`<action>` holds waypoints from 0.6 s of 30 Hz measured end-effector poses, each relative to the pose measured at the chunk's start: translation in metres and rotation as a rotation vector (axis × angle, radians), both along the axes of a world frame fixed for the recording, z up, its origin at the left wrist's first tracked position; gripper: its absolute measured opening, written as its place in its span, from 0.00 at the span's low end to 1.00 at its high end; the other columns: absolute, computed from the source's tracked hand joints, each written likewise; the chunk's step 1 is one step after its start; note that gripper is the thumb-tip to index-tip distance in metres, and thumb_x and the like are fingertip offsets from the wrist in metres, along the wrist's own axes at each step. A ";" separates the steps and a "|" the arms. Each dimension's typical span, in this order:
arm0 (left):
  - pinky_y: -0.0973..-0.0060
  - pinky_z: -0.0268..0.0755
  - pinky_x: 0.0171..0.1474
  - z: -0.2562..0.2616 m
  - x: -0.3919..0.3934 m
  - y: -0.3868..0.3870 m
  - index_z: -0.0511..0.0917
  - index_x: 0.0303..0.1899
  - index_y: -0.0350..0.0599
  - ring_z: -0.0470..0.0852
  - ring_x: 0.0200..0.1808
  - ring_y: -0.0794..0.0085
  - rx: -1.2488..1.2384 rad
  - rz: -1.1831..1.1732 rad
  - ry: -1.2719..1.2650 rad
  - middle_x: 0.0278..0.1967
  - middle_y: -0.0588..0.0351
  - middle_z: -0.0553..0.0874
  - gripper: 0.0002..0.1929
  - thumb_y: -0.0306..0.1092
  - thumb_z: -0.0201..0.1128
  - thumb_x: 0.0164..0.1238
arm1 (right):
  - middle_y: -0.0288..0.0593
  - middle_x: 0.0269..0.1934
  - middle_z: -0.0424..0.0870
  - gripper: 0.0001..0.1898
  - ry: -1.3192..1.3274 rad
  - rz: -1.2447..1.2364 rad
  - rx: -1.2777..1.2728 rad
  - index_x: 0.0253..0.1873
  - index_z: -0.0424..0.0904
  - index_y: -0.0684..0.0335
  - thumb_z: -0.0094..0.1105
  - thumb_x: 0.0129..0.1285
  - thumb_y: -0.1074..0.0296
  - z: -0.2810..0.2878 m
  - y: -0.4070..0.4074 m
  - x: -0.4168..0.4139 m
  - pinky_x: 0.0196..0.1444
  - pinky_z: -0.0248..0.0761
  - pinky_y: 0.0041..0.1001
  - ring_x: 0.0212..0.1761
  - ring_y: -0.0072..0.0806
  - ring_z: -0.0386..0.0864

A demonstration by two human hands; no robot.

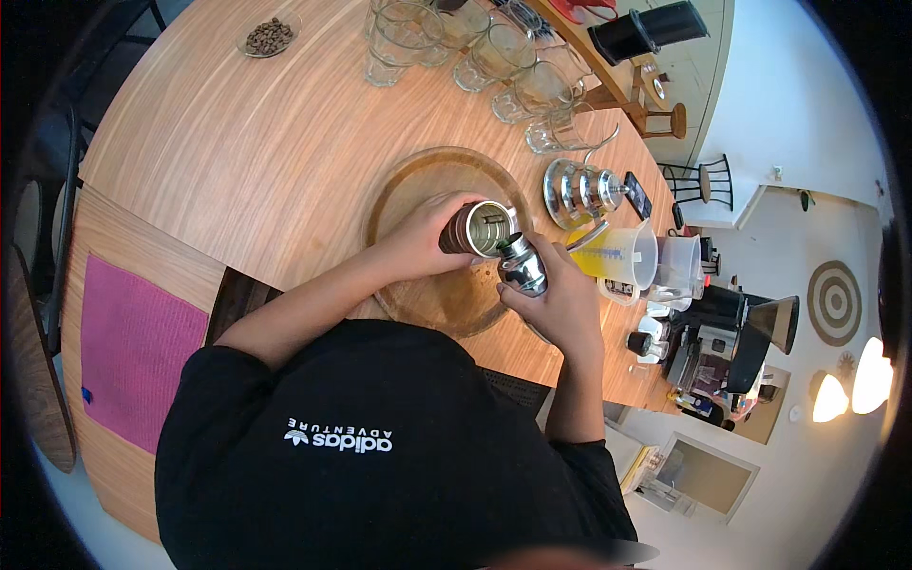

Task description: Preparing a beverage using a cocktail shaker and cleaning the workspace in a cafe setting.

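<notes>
My left hand (427, 242) is closed around a copper-coloured, ridged metal mug (490, 226). The mug tilts so that its silvery inside faces up at me. Its handle is on the far side, and what lies inside is hard to make out. Close beside its rim, my right hand (566, 299) grips a small polished steel vessel (522, 269) with a narrow neck. The vessel leans toward the mug, and its mouth looks dark with a hint of green. Both are held above a round wooden tray (456, 320).
Several glass mugs (499, 53) line the far side of the wooden table. A steel gooseneck kettle (570, 196), a phone (638, 195) and a plastic jug of yellow liquid (616, 255) stand to the right. Coffee beans (269, 37) fill a glass dish; a pink mat (142, 349) lies left.
</notes>
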State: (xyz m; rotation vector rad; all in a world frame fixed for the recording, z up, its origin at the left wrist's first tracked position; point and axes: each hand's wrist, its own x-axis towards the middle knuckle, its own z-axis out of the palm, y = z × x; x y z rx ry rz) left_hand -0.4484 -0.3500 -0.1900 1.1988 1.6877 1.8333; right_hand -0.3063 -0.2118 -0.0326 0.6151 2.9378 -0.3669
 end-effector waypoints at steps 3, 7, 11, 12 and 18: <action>0.60 0.76 0.68 0.002 0.000 0.000 0.73 0.70 0.45 0.84 0.66 0.54 -0.003 -0.013 -0.018 0.62 0.46 0.85 0.40 0.37 0.84 0.56 | 0.48 0.44 0.85 0.36 -0.010 -0.007 -0.005 0.66 0.80 0.55 0.76 0.50 0.49 0.000 0.000 0.000 0.46 0.80 0.45 0.46 0.49 0.87; 0.60 0.76 0.67 -0.003 0.000 0.001 0.73 0.70 0.45 0.84 0.65 0.55 0.003 -0.021 -0.020 0.62 0.47 0.85 0.40 0.37 0.84 0.56 | 0.48 0.44 0.85 0.36 -0.017 -0.004 -0.013 0.65 0.80 0.55 0.76 0.50 0.49 0.001 0.001 -0.001 0.46 0.80 0.45 0.47 0.49 0.87; 0.61 0.76 0.68 -0.006 -0.001 0.002 0.73 0.70 0.44 0.84 0.65 0.56 0.010 -0.010 0.015 0.62 0.47 0.85 0.39 0.38 0.84 0.57 | 0.48 0.44 0.85 0.36 -0.021 -0.009 -0.007 0.65 0.80 0.56 0.76 0.50 0.50 0.002 -0.001 -0.001 0.47 0.80 0.45 0.47 0.49 0.87; 0.61 0.76 0.68 -0.005 -0.001 0.002 0.73 0.70 0.44 0.84 0.65 0.56 0.009 -0.010 0.015 0.62 0.47 0.85 0.39 0.38 0.84 0.57 | 0.48 0.44 0.85 0.36 -0.031 -0.012 -0.005 0.65 0.80 0.56 0.76 0.50 0.50 0.002 -0.001 -0.002 0.47 0.80 0.45 0.47 0.49 0.87; 0.61 0.76 0.68 -0.003 -0.001 0.001 0.73 0.69 0.44 0.84 0.66 0.56 0.004 -0.020 -0.014 0.63 0.47 0.85 0.39 0.38 0.84 0.57 | 0.48 0.44 0.85 0.36 -0.026 -0.012 0.000 0.65 0.80 0.56 0.76 0.50 0.49 0.002 0.000 -0.002 0.46 0.80 0.45 0.46 0.49 0.87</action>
